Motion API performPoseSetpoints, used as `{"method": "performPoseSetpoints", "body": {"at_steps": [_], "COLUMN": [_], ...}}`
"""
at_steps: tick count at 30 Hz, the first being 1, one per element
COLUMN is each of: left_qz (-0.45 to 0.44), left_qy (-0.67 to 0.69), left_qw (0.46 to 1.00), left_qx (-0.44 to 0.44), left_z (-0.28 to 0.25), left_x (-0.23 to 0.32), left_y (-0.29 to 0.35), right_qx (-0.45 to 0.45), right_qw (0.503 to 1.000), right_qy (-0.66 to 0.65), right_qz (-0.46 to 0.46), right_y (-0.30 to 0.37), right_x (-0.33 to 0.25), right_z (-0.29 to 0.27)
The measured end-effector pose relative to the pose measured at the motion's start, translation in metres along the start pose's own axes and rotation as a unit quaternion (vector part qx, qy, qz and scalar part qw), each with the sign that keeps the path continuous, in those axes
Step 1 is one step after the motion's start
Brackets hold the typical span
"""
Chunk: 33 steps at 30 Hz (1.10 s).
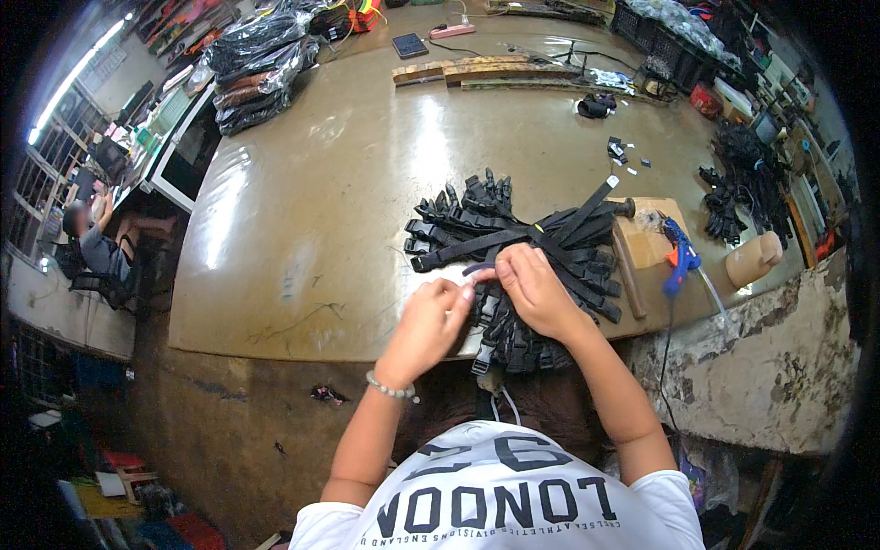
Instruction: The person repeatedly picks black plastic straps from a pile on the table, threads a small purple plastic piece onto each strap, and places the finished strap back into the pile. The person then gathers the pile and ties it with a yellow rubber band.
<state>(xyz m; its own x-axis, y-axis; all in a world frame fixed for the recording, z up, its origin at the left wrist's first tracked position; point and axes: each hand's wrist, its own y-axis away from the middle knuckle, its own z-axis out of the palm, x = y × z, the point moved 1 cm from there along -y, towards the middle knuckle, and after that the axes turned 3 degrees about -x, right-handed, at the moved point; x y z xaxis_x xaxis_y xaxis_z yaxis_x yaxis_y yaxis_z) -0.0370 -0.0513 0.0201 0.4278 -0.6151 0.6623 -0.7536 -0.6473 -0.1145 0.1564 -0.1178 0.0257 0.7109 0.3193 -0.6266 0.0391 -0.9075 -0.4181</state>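
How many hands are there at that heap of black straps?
2: the left hand at the left edge of the black straps, the right hand over them.

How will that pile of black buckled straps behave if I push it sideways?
The black straps will likely shift and flop separately, being flat, narrow bands crossing at many angles. Their clustered buckles may snag on one another. The tabletop looks glossy, so the straps could slide fairly easily.
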Motion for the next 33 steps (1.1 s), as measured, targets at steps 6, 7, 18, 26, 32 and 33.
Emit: {"method": "performPoseSetpoints", "body": {"at_steps": [6,7,18,26,32,33], "left_qz": [0.012,0.024,-0.014,0.037,0.088,0.080], "left_qy": [-0.170,-0.167,0.053,0.049,-0.035,-0.024], "left_qw": [0.968,0.969,0.995,0.991,0.981,0.983], "left_qx": [0.184,0.178,0.086,0.122,0.168,0.165], "left_z": [-0.015,-0.015,-0.010,-0.002,0.000,0.001], "left_x": [-0.022,-0.022,-0.009,-0.008,-0.005,-0.006], "left_y": [-0.027,-0.028,-0.020,-0.027,-0.031,-0.031], "right_qx": [0.007,0.005,0.076,0.147,0.147,0.148], "right_qw": [0.999,0.998,0.943,0.920,0.906,0.902], "right_qy": [-0.022,-0.021,-0.261,-0.335,-0.363,-0.369], "right_qz": [0.043,0.059,0.192,0.143,0.158,0.168], "right_y": [-0.003,-0.003,-0.025,-0.021,-0.023,-0.023], "right_x": [0.002,0.001,-0.003,0.011,0.012,0.012], "right_z": [0.003,0.002,0.022,0.031,0.030,0.030]}}
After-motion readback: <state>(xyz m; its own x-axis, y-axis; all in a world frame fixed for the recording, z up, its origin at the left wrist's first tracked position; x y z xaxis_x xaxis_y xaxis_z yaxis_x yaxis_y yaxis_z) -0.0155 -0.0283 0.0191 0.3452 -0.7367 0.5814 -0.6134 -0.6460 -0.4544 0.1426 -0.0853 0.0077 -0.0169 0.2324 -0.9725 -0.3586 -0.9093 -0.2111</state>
